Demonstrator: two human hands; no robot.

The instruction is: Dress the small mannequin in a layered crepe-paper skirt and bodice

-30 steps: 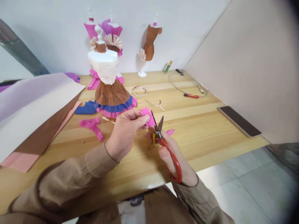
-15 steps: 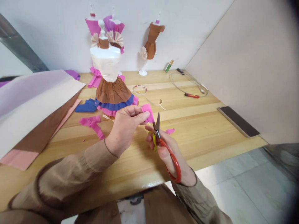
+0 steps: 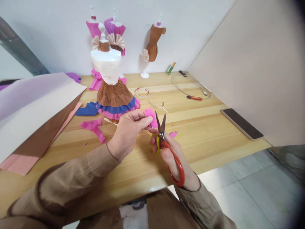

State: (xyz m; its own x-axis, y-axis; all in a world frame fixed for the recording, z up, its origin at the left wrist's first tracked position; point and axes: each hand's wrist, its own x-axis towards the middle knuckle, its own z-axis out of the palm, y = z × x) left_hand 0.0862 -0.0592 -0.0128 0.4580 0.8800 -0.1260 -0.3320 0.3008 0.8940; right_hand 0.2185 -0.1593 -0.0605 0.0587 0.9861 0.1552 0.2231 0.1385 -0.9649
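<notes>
Between the thumb and fingers of my left hand (image 3: 127, 132) is a small folded pink paper piece (image 3: 151, 117). My right hand (image 3: 175, 152) is closed on scissors (image 3: 179, 168) with red and yellow handles. Their blades are spread and point up, right beside the pink piece's right edge. Just behind my left hand stands a white dress form (image 3: 107, 63) wearing a skirt (image 3: 114, 94) of brown, blue and pink ruffles. A pink scrap (image 3: 173, 134) lies past my right hand.
Large paper sheets (image 3: 43, 108) lie at the left, near blue paper (image 3: 87, 109) and pink strips (image 3: 94, 127). Smaller dressed forms (image 3: 153, 44) stand at the wall. Behind are a ring (image 3: 141, 92), a cable (image 3: 176, 84) and a red pen (image 3: 194, 97); a phone (image 3: 241, 123) lies right.
The scissor blades have shifted slightly and turned more upright, now at the pink piece's side edge rather than its lower corner. My left hand has barely moved.
</notes>
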